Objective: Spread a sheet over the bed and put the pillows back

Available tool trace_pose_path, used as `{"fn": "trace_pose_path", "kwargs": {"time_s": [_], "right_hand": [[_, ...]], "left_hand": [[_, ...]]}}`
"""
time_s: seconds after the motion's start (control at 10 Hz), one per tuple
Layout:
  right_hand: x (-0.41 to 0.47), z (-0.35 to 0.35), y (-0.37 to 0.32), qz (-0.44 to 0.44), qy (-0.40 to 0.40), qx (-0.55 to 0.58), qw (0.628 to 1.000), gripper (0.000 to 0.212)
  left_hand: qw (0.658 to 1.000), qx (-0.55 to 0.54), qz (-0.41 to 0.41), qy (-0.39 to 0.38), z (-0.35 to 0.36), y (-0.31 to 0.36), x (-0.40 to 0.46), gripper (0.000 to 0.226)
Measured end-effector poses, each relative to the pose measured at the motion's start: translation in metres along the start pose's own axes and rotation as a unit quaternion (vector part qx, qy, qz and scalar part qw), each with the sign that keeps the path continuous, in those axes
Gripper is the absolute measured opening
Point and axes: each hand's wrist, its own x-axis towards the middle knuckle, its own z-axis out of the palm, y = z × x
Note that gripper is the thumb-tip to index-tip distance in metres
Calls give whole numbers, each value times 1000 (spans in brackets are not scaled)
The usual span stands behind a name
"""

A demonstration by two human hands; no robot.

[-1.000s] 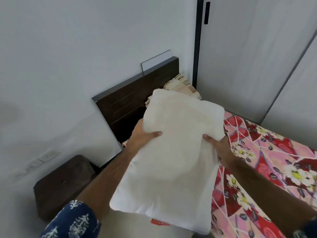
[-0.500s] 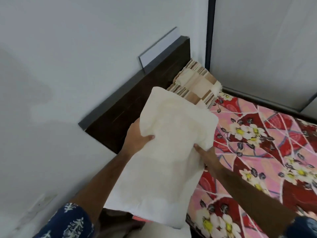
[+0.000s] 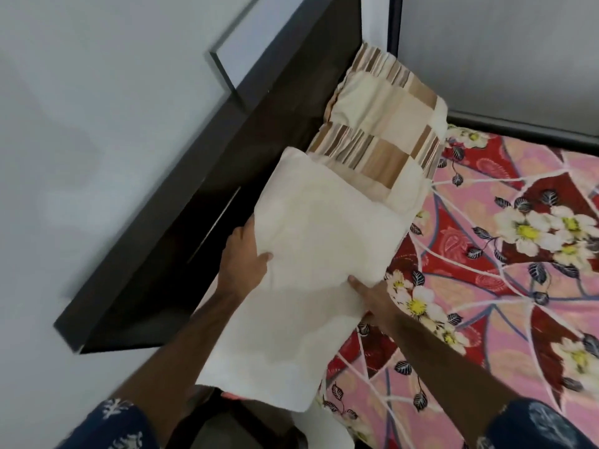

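Closer to the headboard [image 3: 201,202] than half a second ago, the cream pillow [image 3: 324,254] now has its far end lying over the near edge of the striped pillow [image 3: 382,124], where before that end was held up in front of it. Both hands remain clamped on the cream pillow. The left hand [image 3: 244,264] has its thumb pressed onto the top face and its fingers hidden round the far side, so its grip is grasping the pillow's left edge. The right hand [image 3: 369,294] shows only the thumb and part of the palm; its fingers are tucked out of sight beneath the pillow, again grasping it. The pillow's near end hangs past the bed's edge and covers what lies below it there, apart from a small red-orange scrap I cannot identify.

The floral sheet [image 3: 505,254] covers the mattress and runs out of view at the right and bottom. The striped pillow sits in the corner against the headboard, its near part covered by the cream one. Blue patterned sleeves [image 3: 113,426] are cut off at the lower edge, and the picture is motion-blurred at the left.
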Motion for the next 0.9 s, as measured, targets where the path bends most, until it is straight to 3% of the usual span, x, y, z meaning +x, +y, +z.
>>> {"fn": "trace_pose_path", "kwargs": {"time_s": [0.1,0.3,0.4,0.6,0.7,0.8,0.9], "right_hand": [[28,11,5,-2,21,-30,999,78],[57,36,16,-32,52,-80,995,65],[71,33,22,-28,38,-150,987,97],[56,28,9,24,22,-197,980,94],[26,15,-7,-32,31,-311,950,88],[-6,-1,-24,-83,47,-398,912,78],[-48,-14,-50,-131,60,-508,849,82]], "left_hand": [[1000,19,7,18,20,-17,8,98],[990,136,18,-19,56,-48,19,99],[984,168,17,-52,67,-57,25,95],[987,146,23,-56,67,-59,26,96],[987,150,52,-15,59,-58,14,98],[982,166,84,-22,41,-48,-2,99],[968,214,125,-38,19,-22,-29,93]]}}
